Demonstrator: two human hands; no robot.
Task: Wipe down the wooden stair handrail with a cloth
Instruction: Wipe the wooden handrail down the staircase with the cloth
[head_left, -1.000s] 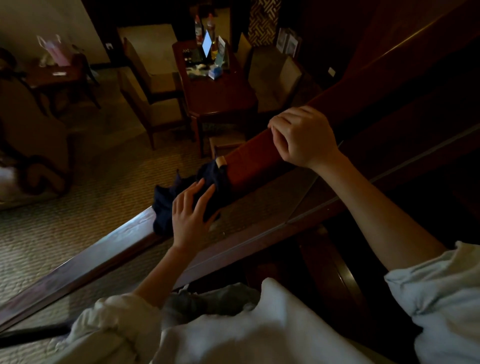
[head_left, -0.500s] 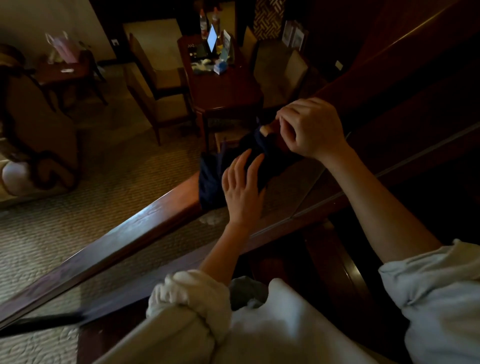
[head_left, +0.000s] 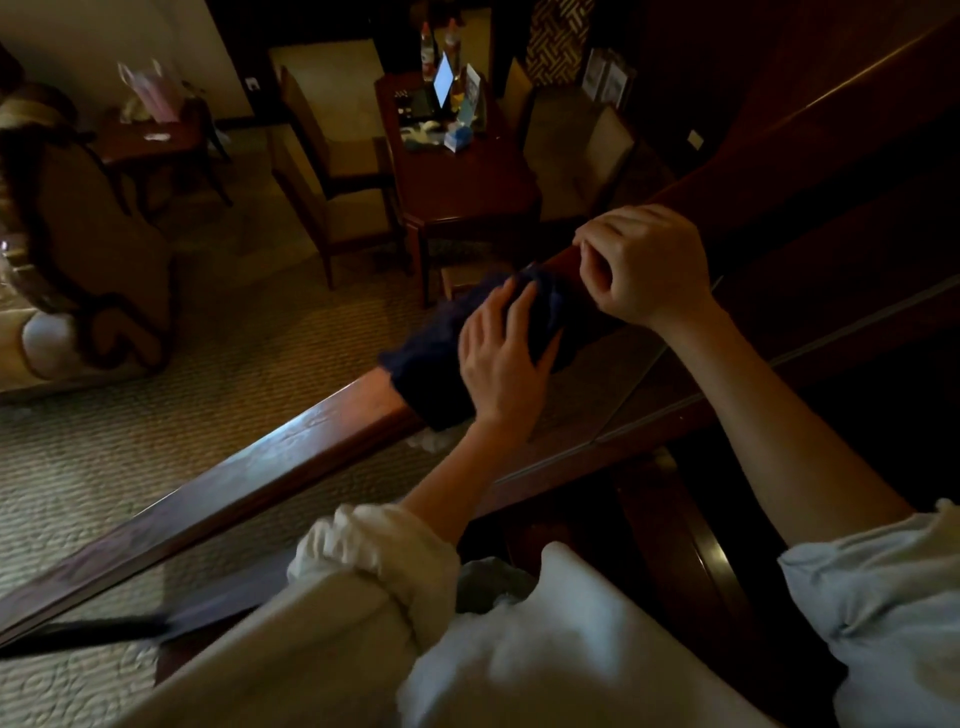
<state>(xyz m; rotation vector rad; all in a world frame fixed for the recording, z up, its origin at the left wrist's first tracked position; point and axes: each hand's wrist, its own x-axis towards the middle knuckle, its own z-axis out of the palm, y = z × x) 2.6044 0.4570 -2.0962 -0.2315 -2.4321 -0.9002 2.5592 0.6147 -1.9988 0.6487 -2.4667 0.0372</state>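
1. I saw the cloth (head_left: 441, 353), dark blue, draped over the top of the handrail (head_left: 249, 473), which ran up from lower left to upper right.
2. My left hand (head_left: 501, 364) lay flat on the cloth with its fingers spread and extended, pressing the cloth to the rail rather than clutching it; that grip was open.
3. My right hand (head_left: 644, 262) sat just up the rail from the cloth, fingers curled down over the rail's top; its grip was closed around the rail, thumb tucked beneath.
4. The two hands were close together, the cloth's upper edge reaching the right hand.
5. Both sleeves (head_left: 374, 551) were pushed up past the forearms.
6. Below the rail, a table (head_left: 467, 182) stood on the carpet (head_left: 130, 457).
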